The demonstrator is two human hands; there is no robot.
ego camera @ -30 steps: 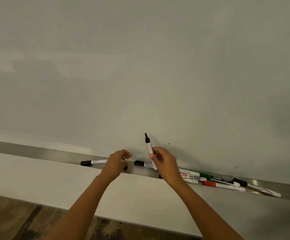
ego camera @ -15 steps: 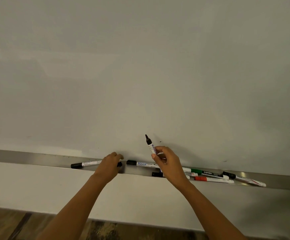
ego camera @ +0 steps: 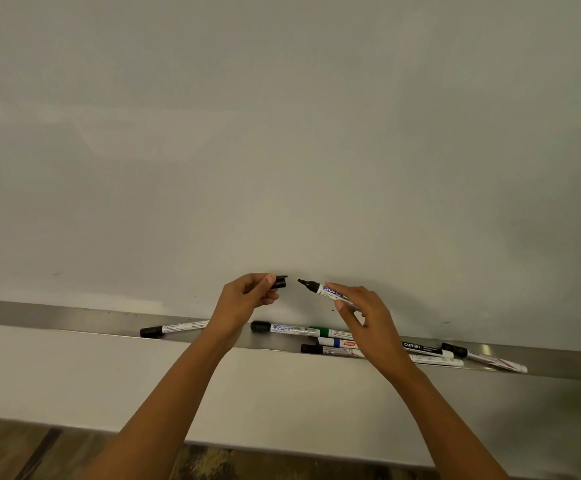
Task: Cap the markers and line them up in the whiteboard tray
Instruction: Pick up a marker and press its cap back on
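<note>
The uncapped black marker [ego camera: 323,290] is pinched in the fingers of the right hand [ego camera: 368,317], its bare tip pointing left, above the whiteboard tray [ego camera: 74,318]. Its rear end is hidden behind the palm. Just apart from the tip, the black cap [ego camera: 279,282] is gripped by the left hand [ego camera: 247,299], open end seemingly facing the tip. Below, several markers lie jumbled in the tray, partly covered by the right wrist; one capped marker [ego camera: 173,329] lies alone, left.
</note>
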